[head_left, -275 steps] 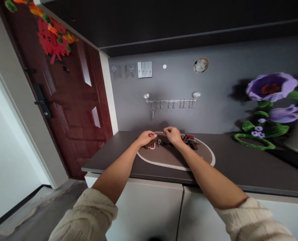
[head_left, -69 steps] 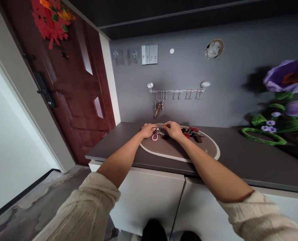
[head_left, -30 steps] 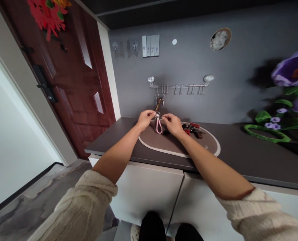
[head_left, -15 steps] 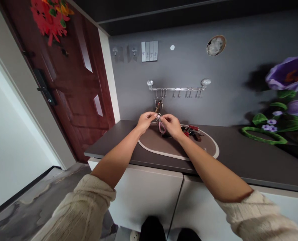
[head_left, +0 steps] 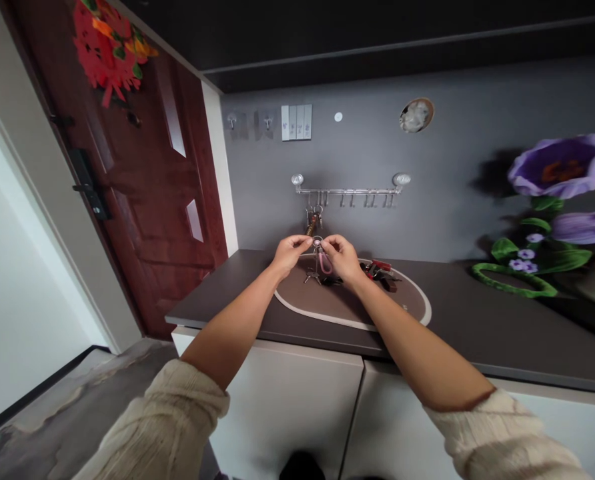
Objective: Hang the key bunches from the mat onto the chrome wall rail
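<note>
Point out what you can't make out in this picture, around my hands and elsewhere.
All in the head view:
1. Keys hanging between the left hand and right hand: too small to count surely or see their teeth.
2. Dark thing on the mat: partly hidden by the right hand.
3. Wall switch: writing too small.
4. Lower purple flower: cut off by the right edge.
5. Red decoration: cut off by the top edge.

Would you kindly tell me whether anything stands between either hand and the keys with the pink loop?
Nothing visible does: the left hand and the right hand hold the key ring at their fingertips, with the pink loop and keys hanging below.
</note>
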### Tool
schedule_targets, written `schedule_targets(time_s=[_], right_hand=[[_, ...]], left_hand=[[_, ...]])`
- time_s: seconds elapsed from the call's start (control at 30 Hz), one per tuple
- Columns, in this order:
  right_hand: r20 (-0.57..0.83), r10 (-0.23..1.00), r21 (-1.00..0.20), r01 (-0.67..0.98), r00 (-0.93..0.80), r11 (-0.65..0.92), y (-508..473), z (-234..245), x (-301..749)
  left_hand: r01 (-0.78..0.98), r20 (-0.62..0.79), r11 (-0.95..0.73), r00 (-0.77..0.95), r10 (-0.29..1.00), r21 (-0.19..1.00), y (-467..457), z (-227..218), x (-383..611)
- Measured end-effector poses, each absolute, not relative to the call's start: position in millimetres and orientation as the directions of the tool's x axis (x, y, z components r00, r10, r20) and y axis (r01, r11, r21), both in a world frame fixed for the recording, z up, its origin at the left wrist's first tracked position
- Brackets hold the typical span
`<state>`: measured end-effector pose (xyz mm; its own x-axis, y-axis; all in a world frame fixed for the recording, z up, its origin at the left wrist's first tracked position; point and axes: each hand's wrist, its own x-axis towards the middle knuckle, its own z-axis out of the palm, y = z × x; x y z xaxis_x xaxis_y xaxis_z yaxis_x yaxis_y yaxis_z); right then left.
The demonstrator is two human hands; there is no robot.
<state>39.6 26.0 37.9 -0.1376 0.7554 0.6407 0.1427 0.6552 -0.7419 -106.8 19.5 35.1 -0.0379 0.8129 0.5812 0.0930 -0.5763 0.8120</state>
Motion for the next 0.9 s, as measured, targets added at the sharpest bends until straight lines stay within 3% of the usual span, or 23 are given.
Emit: schedule_targets(time_s=[0.37, 0.67, 0.9], right_hand=[[0.668, 0.742, -0.727, 0.165, -0.057, 0.667, 33, 44, 47], [0.643, 0.766, -0.753, 0.177, -0.003, 0.634, 49, 71, 48], [0.492, 0.867, -0.870, 0.091, 0.086, 0.485, 73, 102, 36]], left_hand=[[0.228, 0.578, -0.545, -0.114, 0.808, 0.807, 21, 28, -107], [0.400, 0.610, -0.541, -0.058, 0.790, 0.740, 29, 19, -105], [0.455, 0.611, -0.529, -0.042, 0.791, 0.716, 33, 15, -105]])
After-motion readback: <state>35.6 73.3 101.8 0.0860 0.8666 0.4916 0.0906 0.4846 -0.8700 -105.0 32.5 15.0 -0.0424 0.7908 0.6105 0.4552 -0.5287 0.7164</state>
